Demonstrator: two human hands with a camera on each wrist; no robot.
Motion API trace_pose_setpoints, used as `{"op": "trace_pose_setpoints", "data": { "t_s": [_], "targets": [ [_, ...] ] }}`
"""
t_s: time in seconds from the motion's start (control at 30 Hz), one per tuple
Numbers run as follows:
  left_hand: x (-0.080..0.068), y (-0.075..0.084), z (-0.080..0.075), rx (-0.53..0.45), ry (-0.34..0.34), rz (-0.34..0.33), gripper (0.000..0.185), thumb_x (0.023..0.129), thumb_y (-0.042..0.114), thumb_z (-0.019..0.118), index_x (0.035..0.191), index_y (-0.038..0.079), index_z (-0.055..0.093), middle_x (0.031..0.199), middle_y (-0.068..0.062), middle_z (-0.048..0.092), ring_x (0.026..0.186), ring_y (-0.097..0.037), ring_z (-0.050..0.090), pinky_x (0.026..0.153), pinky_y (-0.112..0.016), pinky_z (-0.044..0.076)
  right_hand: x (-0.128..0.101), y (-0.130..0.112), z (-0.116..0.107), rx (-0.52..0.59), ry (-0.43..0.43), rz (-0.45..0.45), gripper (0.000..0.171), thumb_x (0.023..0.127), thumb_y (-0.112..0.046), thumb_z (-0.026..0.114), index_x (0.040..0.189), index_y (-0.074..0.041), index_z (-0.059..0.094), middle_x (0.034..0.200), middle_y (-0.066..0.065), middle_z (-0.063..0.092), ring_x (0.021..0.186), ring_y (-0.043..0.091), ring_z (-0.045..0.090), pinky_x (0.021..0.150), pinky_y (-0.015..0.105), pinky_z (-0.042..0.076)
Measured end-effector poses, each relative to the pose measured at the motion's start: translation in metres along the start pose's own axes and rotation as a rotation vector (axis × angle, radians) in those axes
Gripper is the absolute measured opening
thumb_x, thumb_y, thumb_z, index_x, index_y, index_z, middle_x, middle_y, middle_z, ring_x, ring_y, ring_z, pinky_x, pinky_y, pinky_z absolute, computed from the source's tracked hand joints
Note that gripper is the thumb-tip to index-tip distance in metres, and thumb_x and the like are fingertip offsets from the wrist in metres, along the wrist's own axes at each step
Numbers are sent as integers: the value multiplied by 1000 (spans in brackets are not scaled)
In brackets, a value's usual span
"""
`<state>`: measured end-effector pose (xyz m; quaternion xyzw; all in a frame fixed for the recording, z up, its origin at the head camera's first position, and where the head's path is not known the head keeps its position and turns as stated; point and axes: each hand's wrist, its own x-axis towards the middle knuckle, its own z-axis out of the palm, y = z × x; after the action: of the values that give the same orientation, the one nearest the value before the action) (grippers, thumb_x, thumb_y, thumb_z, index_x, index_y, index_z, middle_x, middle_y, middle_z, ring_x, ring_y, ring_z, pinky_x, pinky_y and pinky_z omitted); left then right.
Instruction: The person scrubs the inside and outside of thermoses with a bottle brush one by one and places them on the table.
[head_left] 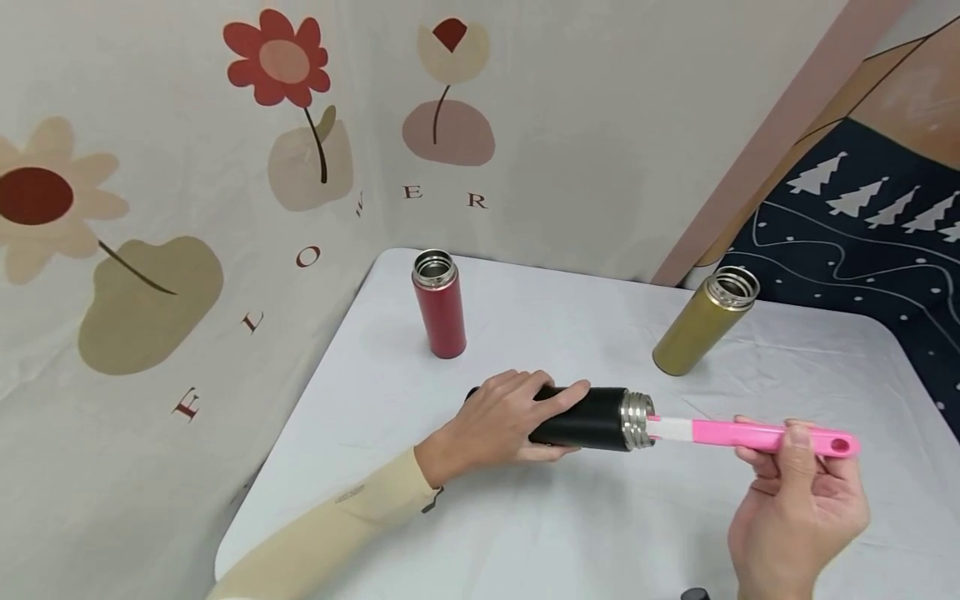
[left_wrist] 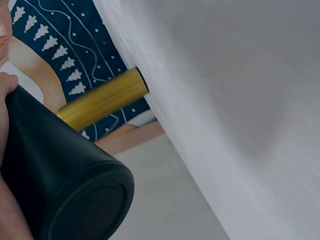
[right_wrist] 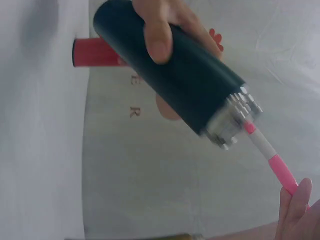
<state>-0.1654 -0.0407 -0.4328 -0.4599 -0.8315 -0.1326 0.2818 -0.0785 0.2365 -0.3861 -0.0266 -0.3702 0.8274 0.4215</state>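
My left hand point(head_left: 510, 417) grips a black thermos bottle point(head_left: 585, 418) round its body, holding it on its side with the bare steel mouth facing right. In the left wrist view the flat base of the black thermos bottle point(left_wrist: 90, 205) faces the camera. My right hand point(head_left: 802, 500) pinches the pink handle of a bottle brush point(head_left: 750, 435) between thumb and fingers. The brush's white and pink neck runs into the bottle's mouth, so its head is hidden inside. In the right wrist view the brush point(right_wrist: 265, 147) enters the steel rim at a slant.
A red thermos bottle point(head_left: 442, 312) stands uncapped at the back left of the white table point(head_left: 555, 317). A yellow-green one point(head_left: 701, 325), also uncapped, stands at the back right. A small dark object point(head_left: 695, 593) shows at the front edge. Printed cloth hangs behind.
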Motion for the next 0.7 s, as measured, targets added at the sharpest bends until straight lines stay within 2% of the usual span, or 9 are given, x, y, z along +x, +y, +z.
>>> {"op": "trace_pose_setpoints", "data": {
  "t_s": [0.07,0.17,0.3,0.47,0.7],
  "targets": [
    [-5,-3,-1,15,3,6,84,91,71,76,157,22,56,101,-4,66,77,-16,60,68,-29,53,3,-4,0,-41,34,-8,28,99,8,74,114,26,59,95,29,62,77,34,79,65,30,61],
    [-9,-5,-2,39,-3,24,94,90,77,73,157,13,54,101,-3,68,80,-17,63,74,-31,54,6,-9,-2,-103,60,-24,38,97,1,81,116,26,60,96,28,62,76,32,79,66,30,61],
    [-10,-5,-2,49,-3,40,92,92,77,70,144,3,58,105,-4,70,83,-18,67,78,-32,56,11,-14,-6,-106,100,-28,44,94,0,84,116,28,60,94,28,64,71,31,78,63,30,60],
    [-9,-6,-2,45,0,10,84,89,77,74,132,6,62,107,-5,65,80,-17,63,77,-33,56,20,-20,-10,-91,166,-64,34,97,6,79,114,28,60,90,27,62,67,31,76,62,31,59],
    [-11,-10,0,62,8,-5,83,87,77,77,133,9,62,106,-5,61,80,-16,57,68,-30,54,30,-24,-14,-86,244,-112,30,98,5,77,116,24,61,91,26,58,67,32,75,64,31,59]
  ]
}}
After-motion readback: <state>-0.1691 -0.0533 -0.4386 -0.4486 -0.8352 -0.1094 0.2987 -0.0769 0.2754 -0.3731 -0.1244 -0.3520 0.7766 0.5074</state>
